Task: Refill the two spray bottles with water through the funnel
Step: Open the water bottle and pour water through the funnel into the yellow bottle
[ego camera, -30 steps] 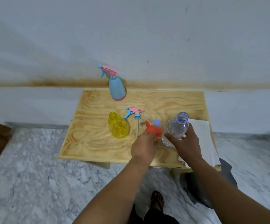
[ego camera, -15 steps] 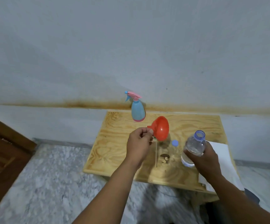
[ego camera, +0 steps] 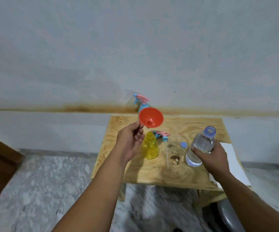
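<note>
Small plywood table [ego camera: 182, 174] against a pale wall, marble floor below, lower centre of the frame. Red funnel [ego camera: 150, 119] above the table at frame centre, tilted with its wide mouth toward the camera, pinched at the rim between thumb and fingertips of the left hand [ego camera: 130, 141]. Just below it, yellow spray bottle [ego camera: 150, 146] upright on the table, neck open, no head on it. Beside it to the right, pink and blue spray head [ego camera: 162, 135] lying flat with its thin tube running toward the near edge. Behind the funnel, blue spray bottle [ego camera: 142, 104] upright at the far edge, head on, partly hidden. Right of centre, clear water bottle [ego camera: 200, 148], uncapped and leaning, gripped around its lower body by the curled right hand [ego camera: 210, 159]. Blue cap [ego camera: 183, 145] on the table just left of that bottle. White paper [ego camera: 232, 164] at the right edge of the table, under the right wrist.
</note>
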